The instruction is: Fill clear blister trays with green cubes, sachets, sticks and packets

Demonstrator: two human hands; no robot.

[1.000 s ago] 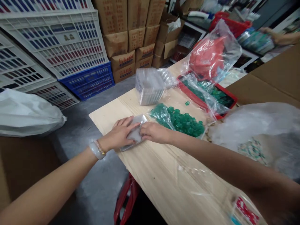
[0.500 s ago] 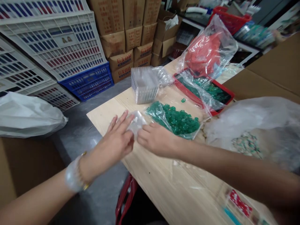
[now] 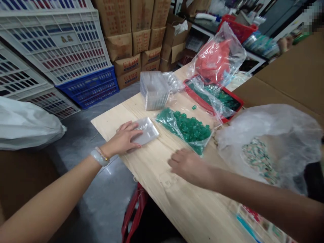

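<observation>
A shallow clear plastic box (image 3: 149, 131) lies near the table's left edge. My left hand (image 3: 124, 138) grips its left end, the thumb lying over it and the fingers round the far side. To the right, my right hand (image 3: 187, 165) hovers over the wood with its fingers curled in; what they hold, if anything, is hidden. Just beyond that hand, green translucent cube-shaped pieces (image 3: 189, 126) lie heaped on a clear plastic bag. A stack of clear plastic boxes (image 3: 155, 91) stands behind the flat one.
A red tray (image 3: 227, 118) of green pieces sits farther back, beside a bag of red material (image 3: 214, 62). At right, a large clear bag (image 3: 286, 125) holds small mixed pieces. Crates (image 3: 86, 87) and cartons (image 3: 128, 69) are stacked beyond the table (image 3: 157, 172).
My right hand has drawn away from the clear box, toward me and to the right. My left hand has settled on the box's left end, leaving more of it in view.
</observation>
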